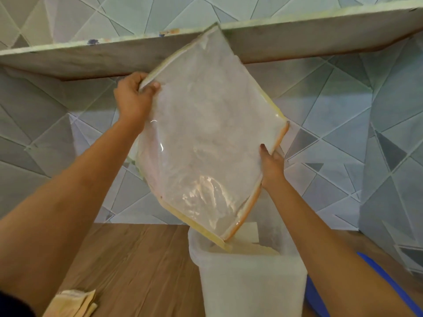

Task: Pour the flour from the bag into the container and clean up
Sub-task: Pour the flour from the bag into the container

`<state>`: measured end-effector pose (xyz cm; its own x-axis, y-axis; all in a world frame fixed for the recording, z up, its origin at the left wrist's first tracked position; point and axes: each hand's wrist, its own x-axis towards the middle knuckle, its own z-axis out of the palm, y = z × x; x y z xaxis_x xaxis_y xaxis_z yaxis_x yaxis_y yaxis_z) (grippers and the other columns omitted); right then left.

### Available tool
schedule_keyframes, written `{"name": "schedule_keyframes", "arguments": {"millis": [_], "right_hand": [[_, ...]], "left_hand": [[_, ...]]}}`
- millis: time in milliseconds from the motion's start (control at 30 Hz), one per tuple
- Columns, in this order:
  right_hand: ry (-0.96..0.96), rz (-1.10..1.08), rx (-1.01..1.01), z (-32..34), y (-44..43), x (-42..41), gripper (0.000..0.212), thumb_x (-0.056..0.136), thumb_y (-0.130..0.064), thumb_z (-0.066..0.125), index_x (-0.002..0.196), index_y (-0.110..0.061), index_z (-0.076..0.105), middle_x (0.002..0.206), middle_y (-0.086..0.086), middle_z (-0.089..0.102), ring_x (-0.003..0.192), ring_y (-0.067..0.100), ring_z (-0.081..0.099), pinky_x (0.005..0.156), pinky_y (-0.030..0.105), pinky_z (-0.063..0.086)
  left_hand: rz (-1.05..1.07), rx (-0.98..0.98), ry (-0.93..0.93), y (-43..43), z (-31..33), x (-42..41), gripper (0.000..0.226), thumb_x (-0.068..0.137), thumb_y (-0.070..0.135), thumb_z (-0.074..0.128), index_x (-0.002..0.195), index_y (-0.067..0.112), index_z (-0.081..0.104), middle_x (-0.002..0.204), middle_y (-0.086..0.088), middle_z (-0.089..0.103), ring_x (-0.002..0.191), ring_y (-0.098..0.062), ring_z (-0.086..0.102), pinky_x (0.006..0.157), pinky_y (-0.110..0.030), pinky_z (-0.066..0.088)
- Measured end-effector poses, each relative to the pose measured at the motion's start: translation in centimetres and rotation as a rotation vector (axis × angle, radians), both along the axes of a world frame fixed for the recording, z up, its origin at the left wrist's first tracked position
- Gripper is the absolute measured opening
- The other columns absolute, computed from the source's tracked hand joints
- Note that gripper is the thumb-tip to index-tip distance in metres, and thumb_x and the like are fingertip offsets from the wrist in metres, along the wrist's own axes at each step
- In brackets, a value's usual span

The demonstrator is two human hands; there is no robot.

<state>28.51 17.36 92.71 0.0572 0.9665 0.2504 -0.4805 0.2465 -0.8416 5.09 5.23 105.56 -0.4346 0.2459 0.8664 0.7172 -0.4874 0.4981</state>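
Note:
A large clear plastic flour bag (206,138) with yellow and orange edges is held up, tilted, its lowest corner dipping into the open mouth of a tall white translucent container (249,284). Pale flour (256,249) shows inside the container under that corner. My left hand (134,97) grips the bag's upper left corner. My right hand (272,167) holds the bag's right edge, lower down. The bag looks nearly flat, with a thin dusting of flour inside.
The container stands on a brown wooden counter (142,259). A folded beige cloth (73,304) lies at the front left. A blue lid or bowl (377,282) sits behind my right arm. A grey shelf (91,58) juts from the tiled wall overhead.

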Motion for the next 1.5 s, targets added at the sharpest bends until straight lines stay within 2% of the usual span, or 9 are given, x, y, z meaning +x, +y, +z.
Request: {"name": "schedule_keyframes", "arguments": {"millis": [100, 267, 433, 633, 833, 1033, 1133, 1300, 1500], "right_hand": [[-0.091, -0.035, 0.051, 2.0, -0.3, -1.7, 0.025, 0.094, -0.019, 0.052, 0.112, -0.004, 0.06, 0.1, 0.008, 0.061, 0.088, 0.021, 0.057, 0.083, 0.033, 0.05], [-0.154, 0.004, 0.121, 4.0, -1.4, -6.7, 0.018, 0.091, -0.018, 0.056, 0.102, -0.005, 0.062, 0.095, 0.008, 0.061, 0.092, 0.025, 0.061, 0.09, 0.037, 0.05], [-0.176, 0.147, 0.152, 3.8, -3.8, -13.0, 0.022, 0.09, -0.016, 0.057, 0.106, -0.002, 0.063, 0.097, 0.007, 0.06, 0.094, 0.026, 0.061, 0.088, 0.034, 0.049], [-0.247, 0.275, 0.13, 0.8, -7.0, -20.0, 0.026, 0.09, -0.017, 0.056, 0.11, 0.0, 0.062, 0.096, 0.005, 0.059, 0.09, 0.019, 0.056, 0.084, 0.03, 0.047], [-0.389, 0.276, -0.002, -6.5, -7.4, -25.3, 0.03, 0.09, -0.018, 0.056, 0.113, 0.001, 0.061, 0.113, 0.015, 0.064, 0.106, 0.03, 0.059, 0.089, 0.033, 0.047], [-0.537, 0.205, -0.101, -14.4, -5.2, -28.4, 0.036, 0.09, -0.016, 0.056, 0.121, 0.002, 0.057, 0.123, 0.019, 0.061, 0.113, 0.035, 0.058, 0.097, 0.038, 0.045], [-0.648, 0.144, -0.119, -17.6, -3.8, -28.9, 0.04, 0.092, -0.016, 0.054, 0.127, 0.002, 0.051, 0.126, 0.019, 0.057, 0.117, 0.034, 0.055, 0.094, 0.034, 0.043], [-0.817, 0.11, -0.188, -21.3, -3.2, -28.1, 0.043, 0.098, -0.018, 0.043, 0.135, 0.003, 0.038, 0.128, 0.012, 0.051, 0.119, 0.032, 0.048, 0.082, 0.027, 0.031], [-0.857, 0.079, -0.391, -27.5, 0.0, -30.7, 0.045, 0.09, -0.027, 0.057, 0.123, 0.004, 0.052, 0.105, 0.015, 0.057, 0.095, 0.029, 0.057, 0.075, 0.033, 0.047]], "left_hand": [[0.11, 0.026, -0.097, -1.6, -0.6, -2.4, 0.019, 0.08, 0.019, 0.065, 0.096, 0.011, 0.071, 0.064, 0.017, 0.053, 0.055, 0.005, 0.046, 0.062, -0.016, 0.044], [0.239, 0.039, -0.208, -6.3, -1.2, -6.5, 0.026, 0.074, 0.023, 0.067, 0.097, 0.013, 0.072, 0.066, 0.012, 0.056, 0.06, -0.004, 0.049, 0.065, -0.024, 0.048], [0.351, 0.03, -0.259, -12.3, -3.0, -10.1, 0.023, 0.076, 0.021, 0.063, 0.095, 0.013, 0.072, 0.062, 0.008, 0.055, 0.054, -0.007, 0.047, 0.053, -0.017, 0.043], [0.493, -0.015, -0.399, -17.8, -7.3, -15.2, 0.011, 0.072, 0.029, 0.069, 0.079, 0.02, 0.068, 0.059, 0.003, 0.053, 0.057, -0.018, 0.052, 0.056, -0.027, 0.045], [0.515, -0.122, -0.538, -17.2, -15.3, -21.5, 0.012, 0.079, 0.022, 0.068, 0.086, 0.013, 0.063, 0.058, -0.003, 0.048, 0.03, -0.003, 0.041, 0.034, -0.014, 0.034], [0.436, -0.304, -0.74, -11.9, -26.5, -27.7, 0.029, 0.081, 0.021, 0.07, 0.104, 0.003, 0.067, 0.064, -0.002, 0.053, 0.046, -0.011, 0.047, 0.052, -0.025, 0.045], [0.359, -0.445, -0.775, -8.9, -30.6, -29.7, 0.024, 0.081, 0.017, 0.07, 0.098, 0.001, 0.066, 0.061, -0.003, 0.051, 0.042, -0.011, 0.046, 0.035, -0.017, 0.039], [0.274, -0.716, -0.689, -4.4, -35.0, -31.2, 0.016, 0.084, 0.019, 0.067, 0.094, 0.007, 0.066, 0.06, -0.003, 0.05, 0.058, -0.023, 0.05, 0.051, -0.026, 0.042], [0.224, -1.044, -0.507, -3.8, -37.6, -32.2, 0.021, 0.092, 0.031, 0.057, 0.094, 0.01, 0.06, 0.072, -0.009, 0.052, 0.063, -0.026, 0.051, 0.063, -0.024, 0.049]]}}
